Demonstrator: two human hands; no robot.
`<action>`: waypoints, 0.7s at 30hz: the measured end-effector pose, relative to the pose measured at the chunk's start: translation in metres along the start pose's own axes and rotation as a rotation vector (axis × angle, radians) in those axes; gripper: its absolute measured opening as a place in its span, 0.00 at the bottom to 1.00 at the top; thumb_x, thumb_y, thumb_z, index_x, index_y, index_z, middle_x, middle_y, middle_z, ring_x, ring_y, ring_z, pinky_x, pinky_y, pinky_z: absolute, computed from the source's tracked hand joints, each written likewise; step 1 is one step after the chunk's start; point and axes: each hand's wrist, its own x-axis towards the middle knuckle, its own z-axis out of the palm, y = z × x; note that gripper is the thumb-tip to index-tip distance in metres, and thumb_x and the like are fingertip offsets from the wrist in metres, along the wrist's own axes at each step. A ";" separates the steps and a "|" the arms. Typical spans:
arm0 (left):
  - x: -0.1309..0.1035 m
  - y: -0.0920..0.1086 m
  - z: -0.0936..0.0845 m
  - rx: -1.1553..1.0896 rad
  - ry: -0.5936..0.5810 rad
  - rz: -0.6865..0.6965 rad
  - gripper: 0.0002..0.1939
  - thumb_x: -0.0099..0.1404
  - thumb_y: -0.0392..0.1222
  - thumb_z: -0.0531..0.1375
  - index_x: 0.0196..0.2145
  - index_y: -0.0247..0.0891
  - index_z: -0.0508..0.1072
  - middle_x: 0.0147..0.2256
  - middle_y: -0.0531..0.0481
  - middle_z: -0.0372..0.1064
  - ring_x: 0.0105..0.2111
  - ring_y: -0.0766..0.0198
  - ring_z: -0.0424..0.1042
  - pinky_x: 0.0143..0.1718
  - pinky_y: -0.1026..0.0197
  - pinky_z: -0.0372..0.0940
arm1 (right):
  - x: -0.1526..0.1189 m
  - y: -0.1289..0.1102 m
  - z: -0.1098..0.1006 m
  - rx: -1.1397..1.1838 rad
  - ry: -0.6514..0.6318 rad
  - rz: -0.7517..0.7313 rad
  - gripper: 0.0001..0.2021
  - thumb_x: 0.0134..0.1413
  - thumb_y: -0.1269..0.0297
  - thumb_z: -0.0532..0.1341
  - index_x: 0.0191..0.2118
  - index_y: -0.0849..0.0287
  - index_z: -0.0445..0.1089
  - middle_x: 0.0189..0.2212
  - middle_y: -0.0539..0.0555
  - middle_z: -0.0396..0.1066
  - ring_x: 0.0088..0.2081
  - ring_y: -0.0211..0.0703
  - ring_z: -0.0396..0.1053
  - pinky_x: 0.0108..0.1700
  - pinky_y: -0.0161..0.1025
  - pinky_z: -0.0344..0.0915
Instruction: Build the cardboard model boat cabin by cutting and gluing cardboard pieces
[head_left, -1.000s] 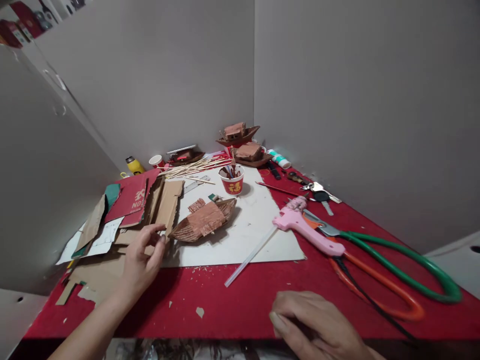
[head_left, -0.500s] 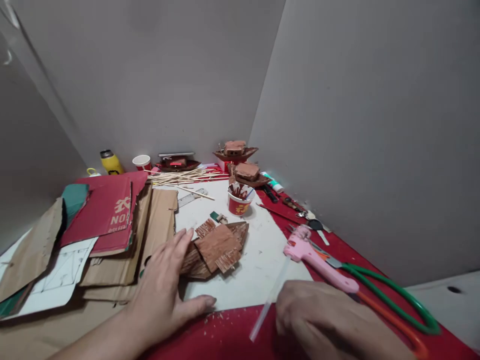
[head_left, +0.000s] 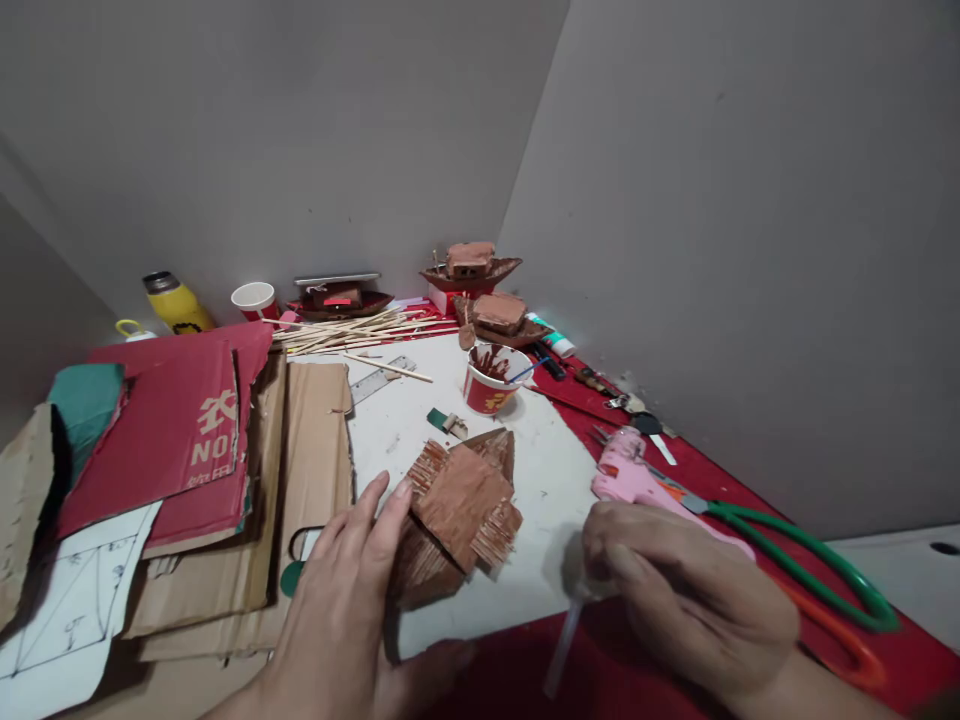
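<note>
The left hand (head_left: 341, 610) now grips the near end of the brown cardboard boat (head_left: 459, 510), fingers (head_left: 386, 520) laid along its side and the thumb tucked beneath its near edge; half a second ago the palm only rested flat beside it. The boat lies on the white sheet (head_left: 551, 470) that covers the red surface (head_left: 720, 470), turned more end-on than before, its bow pointing away toward the red paper cup (head_left: 489, 380) beyond it. To the right of the boat, the right hand (head_left: 686, 590) has closed over the upper end of the clear glue stick (head_left: 564, 640); the fingers are curled around it, whereas earlier the hand merely lay over the stick. The stick slants down from the fist toward the near edge of the surface.

Just right of the boat and behind the right hand lies the pink glue gun (head_left: 634, 475), with the green and orange scissors (head_left: 817, 560) crossing beneath it. Left of the boat sits the stack of cardboard sheets (head_left: 247, 500), the red one on top. Beyond the boat, past the cup, two finished model boats (head_left: 480, 290) stand in the corner, and a bundle of wooden skewers (head_left: 352, 333) lies to their left.
</note>
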 end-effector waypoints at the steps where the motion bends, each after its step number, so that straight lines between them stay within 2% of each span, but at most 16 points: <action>1: -0.001 0.000 0.001 -0.004 0.021 0.009 0.53 0.58 0.60 0.61 0.70 0.35 0.39 0.60 0.27 0.63 0.56 0.39 0.69 0.45 0.40 0.72 | 0.000 -0.001 0.000 0.015 0.003 0.002 0.12 0.69 0.69 0.50 0.34 0.54 0.66 0.20 0.51 0.66 0.22 0.40 0.65 0.25 0.40 0.59; 4: -0.004 0.000 0.002 -0.008 0.065 0.038 0.49 0.61 0.60 0.59 0.70 0.35 0.42 0.60 0.28 0.63 0.56 0.41 0.69 0.46 0.43 0.73 | 0.002 -0.004 -0.002 0.041 0.007 -0.009 0.12 0.69 0.69 0.50 0.34 0.54 0.65 0.20 0.50 0.66 0.21 0.39 0.65 0.24 0.39 0.59; 7: -0.010 -0.002 0.001 -0.047 0.059 0.059 0.48 0.61 0.60 0.59 0.70 0.38 0.42 0.58 0.32 0.66 0.54 0.43 0.71 0.46 0.46 0.73 | 0.004 -0.009 -0.006 0.030 0.018 -0.035 0.14 0.70 0.67 0.48 0.31 0.55 0.64 0.18 0.50 0.65 0.21 0.39 0.64 0.24 0.38 0.58; 10: -0.018 -0.007 -0.005 -0.154 0.123 0.010 0.40 0.64 0.61 0.55 0.68 0.43 0.49 0.56 0.34 0.68 0.52 0.44 0.72 0.46 0.45 0.73 | 0.004 -0.016 -0.012 -0.001 -0.002 -0.064 0.15 0.69 0.69 0.49 0.28 0.55 0.62 0.17 0.49 0.64 0.20 0.39 0.63 0.23 0.38 0.58; 13: -0.022 -0.011 -0.011 -0.199 0.184 -0.028 0.33 0.67 0.52 0.56 0.66 0.46 0.54 0.52 0.36 0.69 0.48 0.47 0.73 0.42 0.49 0.74 | 0.003 -0.022 -0.018 0.006 0.008 -0.113 0.14 0.66 0.73 0.51 0.28 0.54 0.62 0.17 0.49 0.64 0.19 0.38 0.62 0.22 0.38 0.59; 17: -0.017 -0.008 -0.011 -0.132 0.275 -0.068 0.28 0.65 0.35 0.58 0.62 0.46 0.60 0.42 0.44 0.71 0.38 0.58 0.74 0.38 0.58 0.72 | 0.001 -0.027 -0.025 0.051 0.020 -0.138 0.13 0.68 0.70 0.49 0.30 0.54 0.62 0.18 0.50 0.65 0.20 0.40 0.63 0.23 0.39 0.60; 21: -0.012 -0.002 -0.008 -0.080 0.295 0.015 0.28 0.63 0.30 0.58 0.59 0.43 0.63 0.36 0.49 0.72 0.32 0.62 0.73 0.34 0.60 0.71 | 0.002 -0.028 -0.022 0.059 0.056 -0.147 0.14 0.69 0.69 0.48 0.30 0.54 0.62 0.18 0.50 0.65 0.21 0.39 0.63 0.25 0.39 0.59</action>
